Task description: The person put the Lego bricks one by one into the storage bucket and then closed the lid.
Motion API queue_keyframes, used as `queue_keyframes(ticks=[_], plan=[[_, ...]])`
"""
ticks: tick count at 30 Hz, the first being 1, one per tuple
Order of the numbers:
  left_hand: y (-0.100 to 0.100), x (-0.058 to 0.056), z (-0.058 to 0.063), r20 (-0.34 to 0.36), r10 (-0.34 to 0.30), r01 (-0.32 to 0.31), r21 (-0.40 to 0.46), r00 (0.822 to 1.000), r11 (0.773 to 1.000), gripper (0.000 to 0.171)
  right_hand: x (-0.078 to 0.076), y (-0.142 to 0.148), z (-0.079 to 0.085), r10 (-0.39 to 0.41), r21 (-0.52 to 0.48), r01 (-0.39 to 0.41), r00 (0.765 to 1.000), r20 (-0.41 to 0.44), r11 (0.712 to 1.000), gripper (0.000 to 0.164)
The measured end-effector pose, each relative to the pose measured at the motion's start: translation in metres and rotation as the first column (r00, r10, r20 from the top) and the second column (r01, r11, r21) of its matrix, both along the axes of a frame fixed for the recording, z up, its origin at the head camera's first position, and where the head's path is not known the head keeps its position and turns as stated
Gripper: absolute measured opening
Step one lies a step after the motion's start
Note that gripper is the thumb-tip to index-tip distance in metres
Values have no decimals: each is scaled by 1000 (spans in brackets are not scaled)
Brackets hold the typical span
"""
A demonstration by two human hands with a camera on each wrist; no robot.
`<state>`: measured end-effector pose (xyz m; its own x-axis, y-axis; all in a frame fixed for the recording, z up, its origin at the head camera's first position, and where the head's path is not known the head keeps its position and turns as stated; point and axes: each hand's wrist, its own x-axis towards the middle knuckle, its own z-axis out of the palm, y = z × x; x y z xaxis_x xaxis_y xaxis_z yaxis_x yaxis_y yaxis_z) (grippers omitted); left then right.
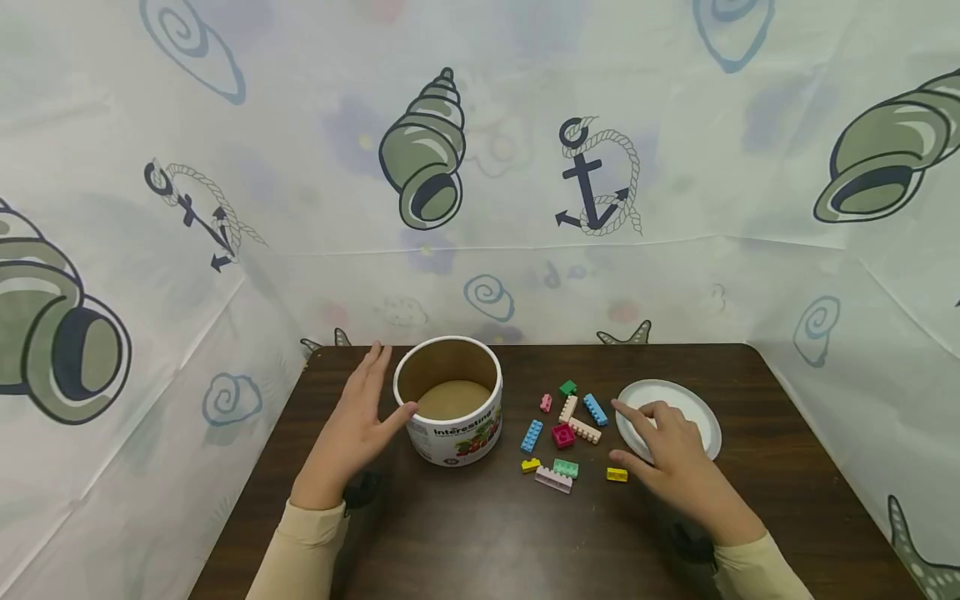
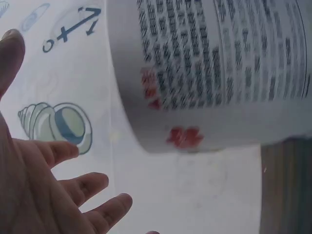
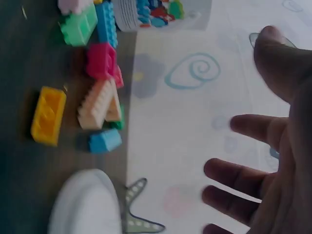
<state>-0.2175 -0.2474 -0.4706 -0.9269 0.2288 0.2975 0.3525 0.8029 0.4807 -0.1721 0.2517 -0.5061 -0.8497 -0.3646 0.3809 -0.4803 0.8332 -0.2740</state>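
A white paper tub (image 1: 453,433) with fruit and lettering on its side stands upright, open at the top; its brown inner floor shows. My left hand (image 1: 352,429) is at the tub's left side with fingers spread, and in the left wrist view a gap shows between the fingers and the printed wall. Over the near left part of a white plate (image 1: 705,417) hovers my right hand (image 1: 675,454), fingers loosely bent and holding nothing. Between tub and plate lie several toy building bricks, among them a crimson brick (image 1: 563,436), a yellow brick (image 3: 48,116) and a blue brick (image 1: 596,409).
Everything stands on a dark brown wooden table (image 1: 480,542) with rounded far corners. Pale cloth (image 1: 510,192) printed with shells and anchors hangs behind the table and along both sides.
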Motion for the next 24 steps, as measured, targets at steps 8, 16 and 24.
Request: queue_keyframes(ticks=[8,16,24], plan=[[7,-8,-17,73,-29,23,93,997,995,106,0,-8,-30,17,-43,-3,951,308,999,69],[18,-17,-34,85,-72,53,207,994,977,104,-6,-14,-56,-38,-56,67,909,415,996,60],[24,-18,-43,111,-74,43,265,991,963,106,-8,-13,-68,13,-98,32,908,419,995,45]])
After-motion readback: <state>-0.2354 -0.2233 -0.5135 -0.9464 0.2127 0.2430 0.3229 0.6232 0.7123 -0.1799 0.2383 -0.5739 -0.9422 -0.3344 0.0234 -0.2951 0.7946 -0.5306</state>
